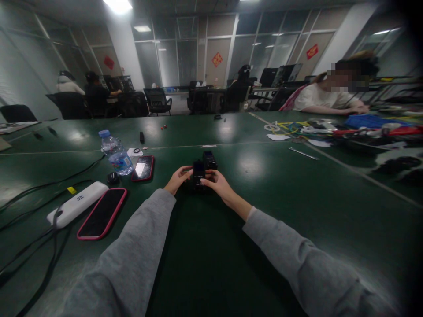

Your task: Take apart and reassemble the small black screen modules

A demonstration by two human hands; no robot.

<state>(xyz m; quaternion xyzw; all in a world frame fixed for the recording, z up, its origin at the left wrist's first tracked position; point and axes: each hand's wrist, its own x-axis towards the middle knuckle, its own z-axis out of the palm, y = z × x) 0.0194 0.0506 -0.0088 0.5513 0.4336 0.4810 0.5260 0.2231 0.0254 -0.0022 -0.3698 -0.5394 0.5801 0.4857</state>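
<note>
Both my arms in grey sleeves reach forward over the dark green table (264,207). My left hand (177,179) and my right hand (218,183) close from either side on a small black boxy device (198,174) that stands on the table. A second black block (209,160) sits just behind it, touching or joined to it; I cannot tell which. Fingers of both hands curl round the front block.
To the left lie two phones in red cases (102,213) (143,167), a white power bank (77,203) with black cables, and a tipped water bottle (116,154). At the far right a seated person (325,97) leans over coloured wires and parts (333,130). Other people sit at desks behind.
</note>
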